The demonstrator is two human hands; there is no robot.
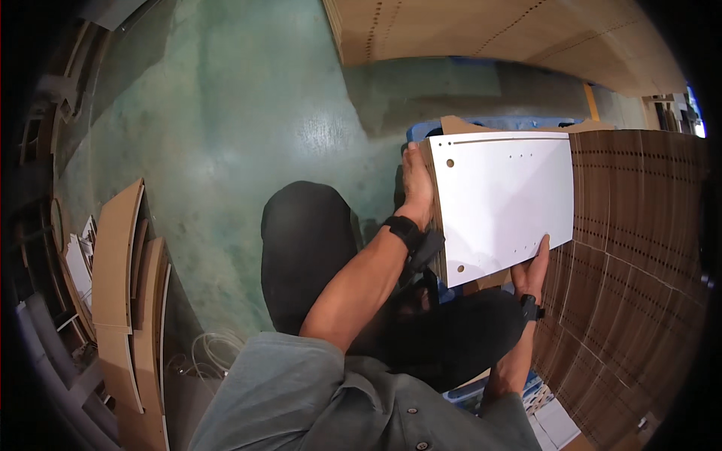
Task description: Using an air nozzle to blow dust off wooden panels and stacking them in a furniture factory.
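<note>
A white board (508, 203) with a groove along its far edge and several drilled holes lies on top of a stack of boards, whose brown edges (436, 199) show on the left. My left hand (417, 180) is flat against that left side, fingers stretched out along it. At the near right corner, my right hand (532, 270) grips the white board. Its thumb lies up over the near edge, and its other fingers are partly hidden below. Beneath the stack, a blue pallet (417, 131) shows at the far side with pieces of brown cardboard.
Tall stacks of drilled brown boards (624, 218) stand close on my right, with another large stack (481, 30) at the far side. Leaning brown boards (116, 255) are on the left. A coil of clear tubing (218, 349) lies on the green floor (248, 113). My knees flank the near side.
</note>
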